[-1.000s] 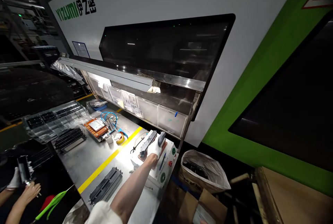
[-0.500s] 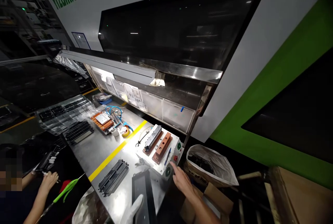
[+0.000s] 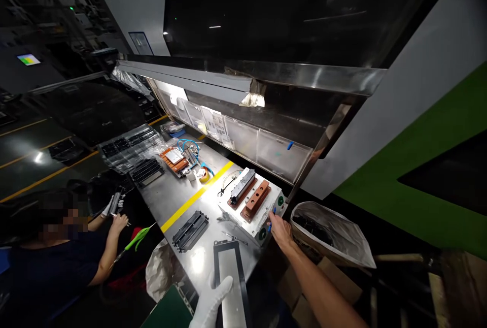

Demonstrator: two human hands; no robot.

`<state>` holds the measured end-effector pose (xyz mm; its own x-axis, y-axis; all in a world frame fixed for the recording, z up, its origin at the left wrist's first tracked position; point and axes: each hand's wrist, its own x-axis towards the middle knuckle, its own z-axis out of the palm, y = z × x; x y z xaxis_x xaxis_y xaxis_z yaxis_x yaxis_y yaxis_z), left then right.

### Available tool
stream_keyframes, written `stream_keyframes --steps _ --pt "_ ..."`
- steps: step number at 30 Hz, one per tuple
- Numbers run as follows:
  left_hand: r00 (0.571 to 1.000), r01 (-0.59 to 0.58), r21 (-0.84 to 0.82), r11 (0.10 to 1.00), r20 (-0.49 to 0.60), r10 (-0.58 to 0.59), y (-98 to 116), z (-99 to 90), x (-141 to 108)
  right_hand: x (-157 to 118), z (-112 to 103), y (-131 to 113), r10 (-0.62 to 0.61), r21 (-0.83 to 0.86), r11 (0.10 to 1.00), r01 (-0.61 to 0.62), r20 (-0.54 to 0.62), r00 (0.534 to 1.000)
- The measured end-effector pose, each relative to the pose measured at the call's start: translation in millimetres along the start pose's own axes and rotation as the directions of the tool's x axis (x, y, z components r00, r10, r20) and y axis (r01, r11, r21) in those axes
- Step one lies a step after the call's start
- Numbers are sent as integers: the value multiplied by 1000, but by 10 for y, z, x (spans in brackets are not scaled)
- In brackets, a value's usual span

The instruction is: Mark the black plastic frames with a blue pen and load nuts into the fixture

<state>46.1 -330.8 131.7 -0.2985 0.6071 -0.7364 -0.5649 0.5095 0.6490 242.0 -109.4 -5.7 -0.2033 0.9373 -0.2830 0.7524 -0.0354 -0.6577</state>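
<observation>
My left hand (image 3: 209, 302), in a white glove, grips the lower end of a long black-framed plate (image 3: 228, 277) with a pale centre, holding it over the steel table's front edge. My bare right hand (image 3: 281, 231) is at the near corner of a white fixture box (image 3: 251, 224) and holds a blue pen (image 3: 271, 221). The pen's tip is hidden by my fingers. On the box sit a copper-coloured block (image 3: 257, 201) and a dark ribbed part on a copper base (image 3: 242, 187). A small metal tool (image 3: 234, 237) lies just in front of the box.
A black grille part (image 3: 190, 231) lies on the steel table (image 3: 167, 201), which has a yellow stripe. Farther back are an orange fixture (image 3: 174, 161) and blue hose (image 3: 188, 146). A seated co-worker (image 3: 57, 262) works at left. A lined waste bag (image 3: 331, 231) stands right.
The blue pen has left the box top and is now in my right hand. My left hand has raised the plate higher into view. The view has swung, moving the table toward the frame's centre.
</observation>
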Motion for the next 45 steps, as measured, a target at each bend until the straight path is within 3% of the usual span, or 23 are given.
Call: stream_keyframes --steps 3,6,9,11,12,14,17,21,26,30,36,38,42,45 --pt "986 -33 36 999 166 27 83 134 -21 -364 -175 38 74 246 968 -40 -133 988" --pt "918 -29 75 997 396 -3 192 279 14 -802 -380 34 195 503 861 -78 -183 964" --pt "845 -67 134 989 535 -16 282 448 91 -1249 -607 -37 264 776 630 -13 -198 944" --pt "789 -131 174 976 615 -4 331 590 112 -1512 -769 -124 300 883 454 120 -278 913" --pt "760 -164 202 965 650 -7 351 668 106 -1626 -853 -177 318 891 411 192 -338 886" --pt "693 -203 245 948 720 -38 379 825 67 -1811 -1023 -294 332 834 479 273 -460 823" --pt "627 -204 301 932 771 -112 383 1024 -18 -1990 -1258 -464 315 724 642 253 -549 774" --pt "667 -266 430 863 728 -157 353 1163 -95 -2085 -1431 -593 306 665 714 222 -581 754" --pt "628 -318 428 846 763 -149 338 1185 -152 -2101 -1439 -619 303 630 752 194 -592 747" --pt "675 -359 489 795 725 -141 356 1179 -167 -2101 -1430 -617 319 608 784 126 -569 758" --pt "675 -324 468 822 724 -146 412 1163 -188 -2120 -1480 -598 374 635 755 166 -625 685" --pt "654 -343 448 826 745 -132 421 1173 -201 -2123 -1503 -634 337 640 736 222 -631 699" --pt "605 -384 440 812 784 -139 419 1214 -216 -2087 -1545 -778 185 601 748 282 -597 781" --pt "602 -424 460 781 787 -137 408 1225 -214 -2046 -1575 -888 74 536 783 314 -582 810"
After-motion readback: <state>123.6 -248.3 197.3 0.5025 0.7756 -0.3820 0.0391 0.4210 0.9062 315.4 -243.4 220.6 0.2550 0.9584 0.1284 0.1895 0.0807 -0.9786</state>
